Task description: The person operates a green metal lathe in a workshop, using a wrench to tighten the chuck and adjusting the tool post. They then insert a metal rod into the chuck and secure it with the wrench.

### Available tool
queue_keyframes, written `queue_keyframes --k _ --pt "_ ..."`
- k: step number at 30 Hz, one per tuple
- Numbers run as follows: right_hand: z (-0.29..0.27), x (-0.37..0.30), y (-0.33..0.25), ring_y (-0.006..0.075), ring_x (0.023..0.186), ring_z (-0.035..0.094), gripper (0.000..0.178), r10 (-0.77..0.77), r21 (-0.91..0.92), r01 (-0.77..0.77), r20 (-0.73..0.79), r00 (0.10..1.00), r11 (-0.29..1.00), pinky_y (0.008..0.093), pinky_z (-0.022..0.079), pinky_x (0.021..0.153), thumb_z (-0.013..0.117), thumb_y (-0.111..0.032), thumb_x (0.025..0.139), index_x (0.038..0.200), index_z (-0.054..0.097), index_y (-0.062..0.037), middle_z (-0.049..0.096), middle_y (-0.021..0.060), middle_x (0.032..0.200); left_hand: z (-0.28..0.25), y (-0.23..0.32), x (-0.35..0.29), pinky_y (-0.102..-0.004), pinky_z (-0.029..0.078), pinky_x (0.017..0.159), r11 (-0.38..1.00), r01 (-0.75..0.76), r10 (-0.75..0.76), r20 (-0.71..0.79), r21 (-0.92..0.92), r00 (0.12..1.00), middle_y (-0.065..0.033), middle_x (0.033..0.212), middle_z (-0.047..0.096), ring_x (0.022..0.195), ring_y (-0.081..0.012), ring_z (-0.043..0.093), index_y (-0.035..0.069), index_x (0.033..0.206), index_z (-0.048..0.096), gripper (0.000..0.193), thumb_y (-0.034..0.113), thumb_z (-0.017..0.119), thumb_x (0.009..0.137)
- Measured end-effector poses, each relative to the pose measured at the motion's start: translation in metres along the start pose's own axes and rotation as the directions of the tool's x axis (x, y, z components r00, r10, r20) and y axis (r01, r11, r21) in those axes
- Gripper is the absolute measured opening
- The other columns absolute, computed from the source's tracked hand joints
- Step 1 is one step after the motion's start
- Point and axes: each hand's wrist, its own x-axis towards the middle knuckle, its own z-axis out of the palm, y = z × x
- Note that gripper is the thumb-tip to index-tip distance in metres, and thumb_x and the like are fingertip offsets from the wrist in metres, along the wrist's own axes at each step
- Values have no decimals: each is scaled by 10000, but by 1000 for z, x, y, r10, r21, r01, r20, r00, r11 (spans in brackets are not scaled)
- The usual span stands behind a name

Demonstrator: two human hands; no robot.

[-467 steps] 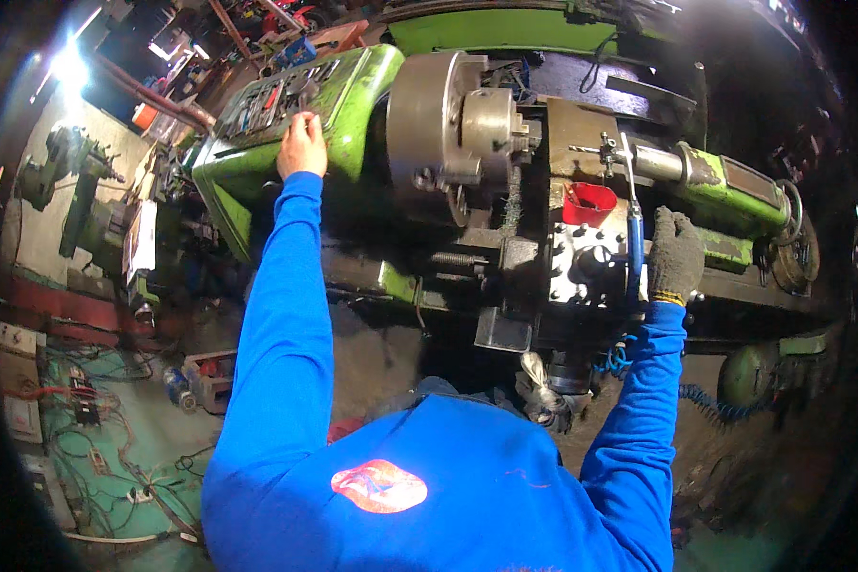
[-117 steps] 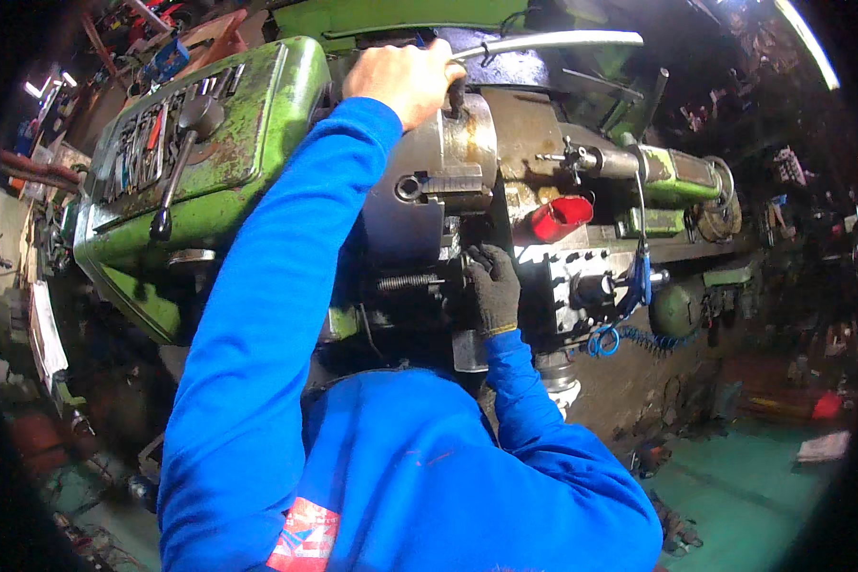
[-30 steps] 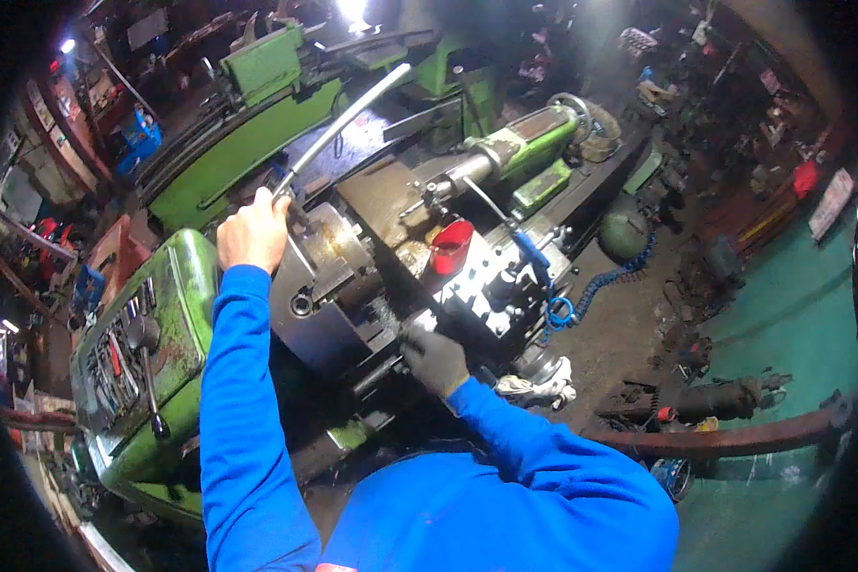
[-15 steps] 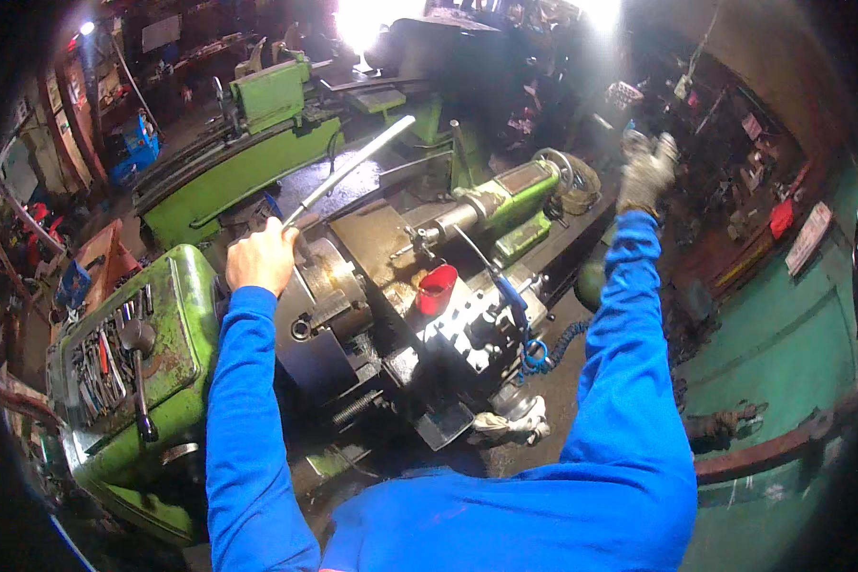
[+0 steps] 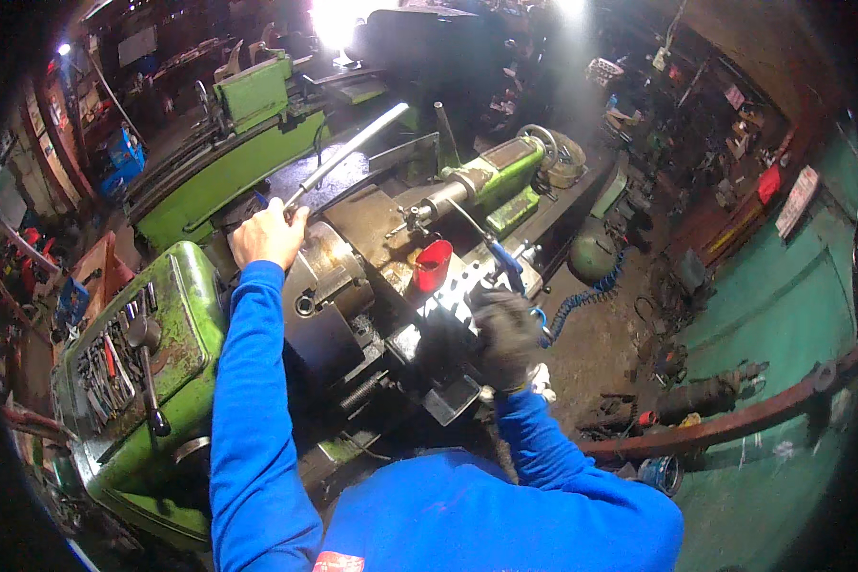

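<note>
Though covered at the lower end by the bare left grip (image 5: 267,236), shows as a long, straight metal bar (image 5: 357,151), pale and shiny along most of the length, with a darker, narrower stretch just beside the knuckles. Slants up and to the right, reaching from the upper left edge of a grey steel chuck (image 5: 316,334) out over the far side of a green lathe (image 5: 148,477). Held at that lower end in the left grip, curled closed over the metal, undersides of the fingers hidden. Farther right, blurred inside a dark glove, the right grip (image 5: 505,338), in front of a bright, bolt-studded tool post (image 5: 462,284); cannot tell how far open, nor whether holding or touching anything.

Counted: two grips, one bare and one gloved; one bar; one chuck; one tool post. Near the tool post, one red cup (image 5: 432,267) and one blue air gun (image 5: 507,267), plus one coiled blue hose (image 5: 582,303). Beyond, one green tailstock (image 5: 518,181) with one handwheel (image 5: 548,143). On the headstock top (image 5: 176,324), one lever (image 5: 151,381) ending in a black knob, one red-handled tool (image 5: 110,355), and other hand tools (image 5: 100,386) too jumbled to count. Past the lathe, one second green machine (image 5: 229,181).
</note>
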Motion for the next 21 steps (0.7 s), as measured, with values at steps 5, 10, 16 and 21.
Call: queue_keyframes --k 5,10,16,21 --pt "87 -65 -67 263 965 687 477 727 559 -829 578 370 -23 390 566 929 715 -100 935 1395 592 -67 697 79 1101 16 -2 8 -534 586 861 1000 -18 18 10 -6 1000 -198 1017 779 984 -400 756 118 1100 696 494 581 550 1009" --pt "136 -120 -65 241 954 687 371 567 460 -845 633 528 274 374 571 753 644 -299 981 1301 614 -113 666 79 1142 17 -8 10 -569 572 906 997 -41 40 23 62 999 -232 1117 758 1064 -435 733 136 1188 686 571 631 450 1027" --pt "113 -126 -100 319 932 709 294 730 65 -991 671 128 114 449 586 804 642 -297 989 1172 702 -76 712 143 1055 36 -28 27 -585 549 952 998 -46 44 47 36 998 -229 1219 733 1137 -465 694 160 1301 670 635 675 430 1017" --pt "206 -223 -4 284 720 717 353 653 140 -785 477 587 603 453 601 642 695 -336 925 1061 720 -11 715 154 850 42 -22 47 -579 530 973 992 -101 98 45 71 994 -228 1271 714 1179 -465 671 138 1360 650 708 704 397 1019"
